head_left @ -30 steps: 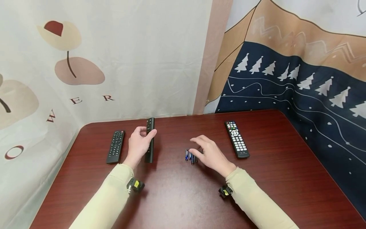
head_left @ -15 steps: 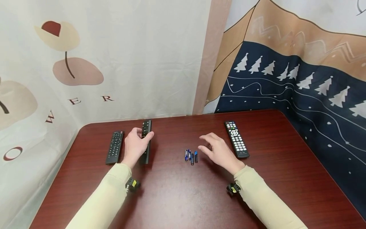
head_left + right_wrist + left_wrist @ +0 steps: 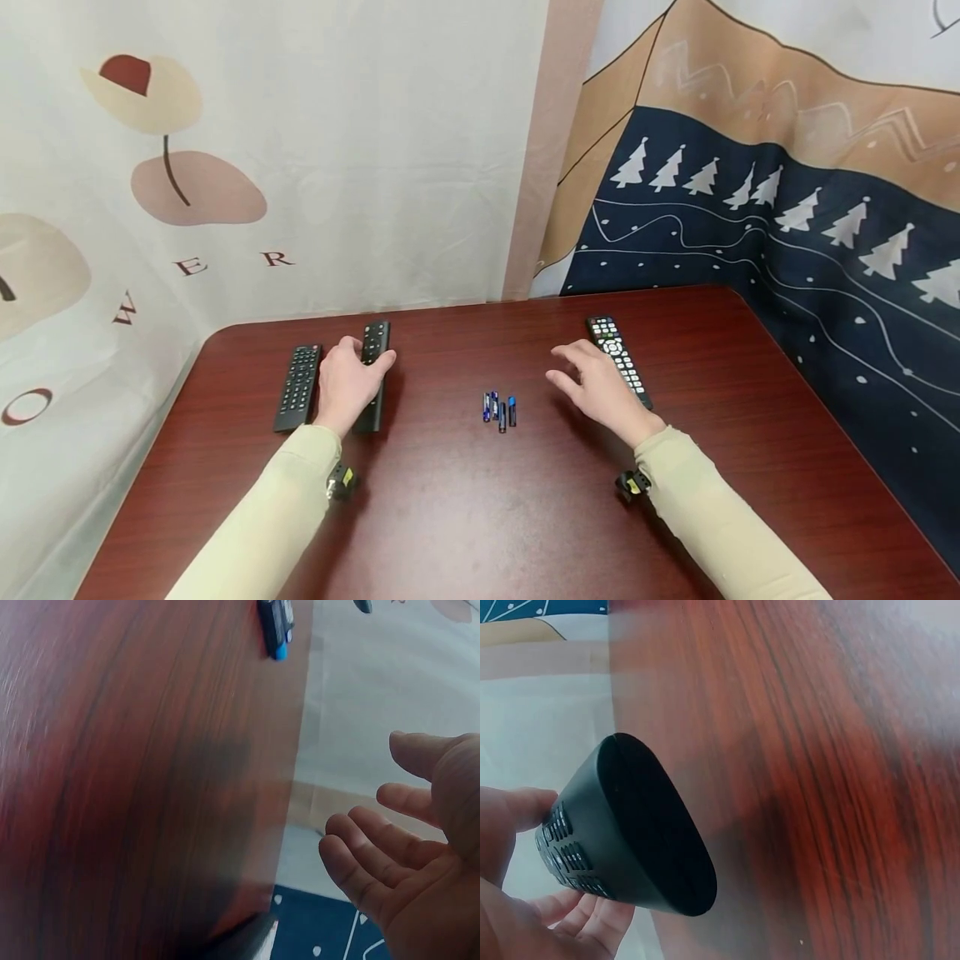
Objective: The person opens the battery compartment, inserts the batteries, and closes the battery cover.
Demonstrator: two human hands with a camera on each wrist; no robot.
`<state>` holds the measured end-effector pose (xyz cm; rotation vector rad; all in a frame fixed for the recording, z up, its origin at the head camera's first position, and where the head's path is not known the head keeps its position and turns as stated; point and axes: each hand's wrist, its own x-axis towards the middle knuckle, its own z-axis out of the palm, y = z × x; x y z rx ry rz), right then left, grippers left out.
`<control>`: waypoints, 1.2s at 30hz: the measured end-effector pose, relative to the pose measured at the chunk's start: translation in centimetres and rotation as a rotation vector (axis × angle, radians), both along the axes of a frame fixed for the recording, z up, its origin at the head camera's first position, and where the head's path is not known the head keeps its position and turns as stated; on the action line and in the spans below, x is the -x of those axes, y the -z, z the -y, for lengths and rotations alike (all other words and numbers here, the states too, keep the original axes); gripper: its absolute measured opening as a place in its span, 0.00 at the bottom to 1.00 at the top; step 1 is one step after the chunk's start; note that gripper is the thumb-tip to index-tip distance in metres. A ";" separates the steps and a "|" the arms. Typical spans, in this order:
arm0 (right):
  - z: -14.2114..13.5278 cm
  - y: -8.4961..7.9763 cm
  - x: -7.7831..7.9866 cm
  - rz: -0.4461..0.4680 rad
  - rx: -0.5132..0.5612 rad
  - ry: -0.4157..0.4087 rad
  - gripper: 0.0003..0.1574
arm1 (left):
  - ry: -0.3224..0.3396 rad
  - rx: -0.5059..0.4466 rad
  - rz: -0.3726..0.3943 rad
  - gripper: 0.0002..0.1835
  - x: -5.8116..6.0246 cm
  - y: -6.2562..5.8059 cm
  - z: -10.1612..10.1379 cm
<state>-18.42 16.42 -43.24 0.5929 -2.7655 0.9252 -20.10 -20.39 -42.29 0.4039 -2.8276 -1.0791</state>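
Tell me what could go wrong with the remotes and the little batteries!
The left hand holds a remote close beside the left remote, so they might knock together. The four loose batteries look round and could roll if bumped. The right hand, near the right remote, might nudge it.

Soft glare across the tabletop [image 3: 465, 517]

Showing left forearm [image 3: 270, 518] at 7 o'clock, right forearm [image 3: 722, 518] at 5. Gripping with left hand [image 3: 347, 382], aimed at 1. Holding right hand [image 3: 597, 387] raised, fingers loosely bent, aimed at 10.
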 end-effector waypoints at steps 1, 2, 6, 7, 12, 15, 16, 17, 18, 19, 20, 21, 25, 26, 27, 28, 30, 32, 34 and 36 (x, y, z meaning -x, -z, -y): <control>-0.2 0.0 0.1 0.003 -0.009 0.010 0.25 | 0.000 0.006 0.005 0.33 0.0 0.0 0.1; -0.4 0.0 0.2 0.004 -0.017 0.019 0.25 | 0.003 0.012 0.011 0.34 0.0 0.1 0.2; -1.3 -0.1 0.5 0.017 -0.048 0.061 0.25 | 0.010 0.030 0.023 0.33 0.1 0.2 0.3; -1.5 -0.2 0.6 0.021 -0.052 0.068 0.25 | 0.012 0.036 0.022 0.33 0.1 0.3 0.4; -2.5 -0.3 0.9 0.029 -0.061 0.095 0.24 | 0.024 0.060 0.008 0.31 0.3 0.6 0.5; -3.0 -0.4 1.1 0.022 -0.067 0.104 0.23 | 0.030 0.075 0.012 0.31 0.3 0.8 0.6; -3.2 -0.4 1.2 0.018 -0.071 0.108 0.23 | 0.033 0.080 0.017 0.31 0.3 0.8 0.6; -3.3 -0.4 1.3 0.015 -0.074 0.112 0.23 | 0.036 0.084 0.024 0.32 0.3 0.8 0.6; -3.5 -0.3 1.4 0.011 -0.080 0.117 0.23 | 0.039 0.089 0.031 0.32 0.3 0.9 0.6; -3.6 -0.3 1.4 0.010 -0.087 0.122 0.23 | 0.041 0.095 0.037 0.33 0.4 0.9 0.6; -3.7 -0.3 1.5 0.009 -0.093 0.128 0.23 | 0.042 0.100 0.044 0.34 0.4 0.9 0.6; -3.8 -0.3 1.5 0.009 -0.101 0.135 0.24 | 0.044 0.104 0.050 0.34 0.4 0.9 0.6; -4.3 -0.3 1.8 0.009 -0.131 0.156 0.24 | 0.050 0.125 0.071 0.36 0.4 0.9 0.6; -4.4 -0.3 1.8 0.009 -0.137 0.161 0.24 | 0.051 0.129 0.076 0.36 0.4 1.0 0.6; -4.5 -0.3 1.9 0.008 -0.144 0.165 0.24 | 0.053 0.134 0.082 0.36 0.4 1.0 0.7; -4.6 -0.2 1.9 0.010 -0.150 0.171 0.24 | 0.053 0.137 0.087 0.37 0.4 1.0 0.7; -4.8 -0.2 2.0 0.020 -0.163 0.183 0.25 | 0.054 0.143 0.096 0.37 0.5 1.1 0.7; -5.0 -0.1 2.1 0.033 -0.177 0.196 0.25 | 0.056 0.150 0.104 0.37 0.6 1.2 0.7; -5.2 -0.1 2.1 0.048 -0.188 0.209 0.26 | 0.058 0.157 0.111 0.38 0.6 1.3 0.7; -5.4 0.0 2.2 0.055 -0.203 0.216 0.26 | 0.059 0.162 0.118 0.38 0.7 1.3 0.8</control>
